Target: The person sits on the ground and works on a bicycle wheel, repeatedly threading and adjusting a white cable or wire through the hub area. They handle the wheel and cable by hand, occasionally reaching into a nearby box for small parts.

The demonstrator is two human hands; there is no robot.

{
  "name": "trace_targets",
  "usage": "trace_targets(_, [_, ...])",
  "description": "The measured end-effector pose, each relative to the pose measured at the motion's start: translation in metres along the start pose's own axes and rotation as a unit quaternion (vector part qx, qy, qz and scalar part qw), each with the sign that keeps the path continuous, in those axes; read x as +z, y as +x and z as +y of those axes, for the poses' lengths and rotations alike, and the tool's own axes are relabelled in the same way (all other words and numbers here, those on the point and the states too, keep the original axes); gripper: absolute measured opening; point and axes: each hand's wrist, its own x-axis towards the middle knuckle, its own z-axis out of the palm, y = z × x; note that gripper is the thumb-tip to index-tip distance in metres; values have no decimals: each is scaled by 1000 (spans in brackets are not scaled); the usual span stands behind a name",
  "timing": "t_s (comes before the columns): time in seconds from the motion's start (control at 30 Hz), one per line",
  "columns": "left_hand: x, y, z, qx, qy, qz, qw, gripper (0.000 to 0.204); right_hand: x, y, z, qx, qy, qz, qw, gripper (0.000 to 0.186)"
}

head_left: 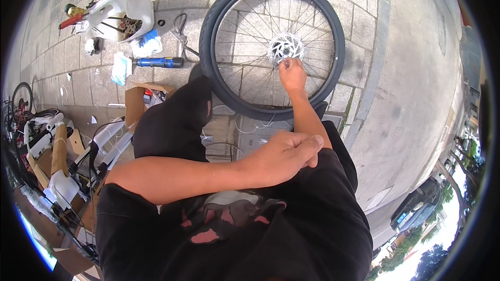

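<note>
A bicycle wheel (pixel 336 41) with a black tire lies on the paving, its silver brake disc (pixel 294 43) at the centre. My right hand (pixel 291 77) is closed on a small metal tool (pixel 286 64) at the lower part of the disc; the tool is mostly covered by my fingers. My left hand (pixel 291 153) hangs nearer the camera, over my right forearm and leg, its fingers curled together. I cannot make out whether anything is inside them.
At the upper left are a cut white jug (pixel 140 13) with tools, a blue pump (pixel 159 62) and plastic packets (pixel 146 44). A cardboard box (pixel 135 104) sits beside my left knee. Wrapped bike parts (pixel 57 166) crowd the left. A car (pixel 414 205) stands on the right.
</note>
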Motion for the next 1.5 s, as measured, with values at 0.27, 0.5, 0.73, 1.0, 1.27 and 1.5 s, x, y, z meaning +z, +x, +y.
trace_targets(0.27, [-9,-8,7,17,82,-14,996,58,27,13,8,4,-58,3,998,27])
trace_targets(0.5, [-8,-12,13,69,49,-6,996,59,35,21,20,-42,-96,3,994,26])
trace_targets(0.73, [-7,-14,16,63,56,-9,996,55,34,21,19,-44,-108,-24,993,26])
trace_targets(1.0, [-4,-12,17,50,64,-6,997,55,31,21,11,-33,-109,-19,993,26])
trace_targets(1.27, [-2,-6,6,73,33,-48,996,51,21,23,12,-52,-188,-48,980,23])
trace_targets(1.5, [-13,17,-28,133,22,-48,990,55,26,22,-14,26,-146,-56,987,27])
